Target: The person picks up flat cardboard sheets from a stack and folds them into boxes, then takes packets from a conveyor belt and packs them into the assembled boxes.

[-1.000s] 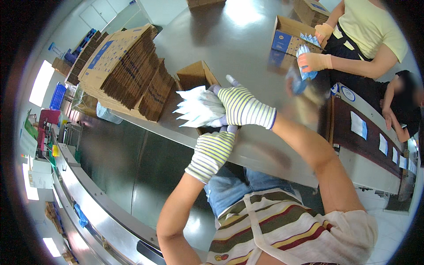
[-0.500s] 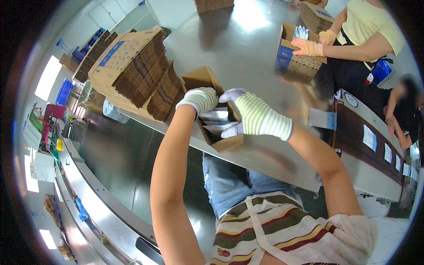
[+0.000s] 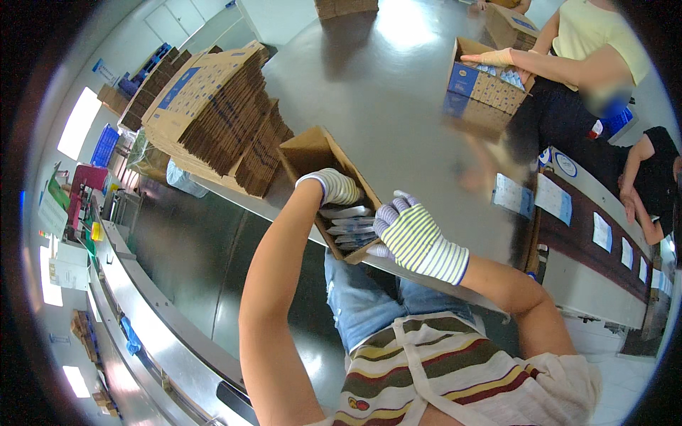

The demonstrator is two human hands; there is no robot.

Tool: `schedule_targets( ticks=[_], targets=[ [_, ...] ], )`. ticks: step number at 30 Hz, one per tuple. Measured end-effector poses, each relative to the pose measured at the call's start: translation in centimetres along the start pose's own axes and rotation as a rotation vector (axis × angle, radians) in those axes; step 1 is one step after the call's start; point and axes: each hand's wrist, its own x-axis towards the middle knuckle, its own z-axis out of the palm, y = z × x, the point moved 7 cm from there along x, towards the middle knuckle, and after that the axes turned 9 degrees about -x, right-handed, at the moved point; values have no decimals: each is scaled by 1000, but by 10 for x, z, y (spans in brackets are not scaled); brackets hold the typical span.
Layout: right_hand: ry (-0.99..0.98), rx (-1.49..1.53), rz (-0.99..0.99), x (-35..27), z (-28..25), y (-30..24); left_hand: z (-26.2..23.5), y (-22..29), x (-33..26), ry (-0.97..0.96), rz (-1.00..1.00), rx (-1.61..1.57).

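Observation:
An uncovered brown cardboard box (image 3: pixel 297 153) stands at the near edge of the metal table, with several flat silvery-white packets (image 3: pixel 353 228) upright in its near half. My left hand (image 3: pixel 332 187), in a striped glove, reaches inside just behind the packets; its fingertips are hidden there. At the box's right wall is my right hand (image 3: pixel 423 241), gloved alike. Its thumb lies at the near corner and its fingers bend against the wall's outer side, gripping the box.
A tall stack of flattened cartons (image 3: pixel 220 113) stands left of the box. Across the metal table (image 3: pixel 383 92), a co-worker's gloved hands are at another carton (image 3: pixel 490 89) of packets. On the right, a dark conveyor belt (image 3: pixel 579 231) carries spaced flat packets (image 3: pixel 602 233).
The box has shifted toward me and turned slightly. My left hand has gone down into it, and my right hand has moved from over the packets to the right wall.

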Motion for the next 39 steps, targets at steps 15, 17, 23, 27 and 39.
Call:
schedule_targets(
  ticks=[15, 17, 23, 27, 39],
  targets=[
    [128, 66, 156, -33, 18, -5, 0, 89, -18, -30, -12, 265],
    [136, 156, 185, -20, 20, -17, 6, 62, -28, 3, -94, 186],
    [141, 153, 201, -16, 11, -29, 17, 77, -61, 410, -18, 352],
    [263, 174, 213, -8, 19, -33, 24, 74, -76, 429, -176, 259],
    [227, 204, 232, -18, 12, -27, 23, 70, -62, 332, -224, 220]
  ],
)
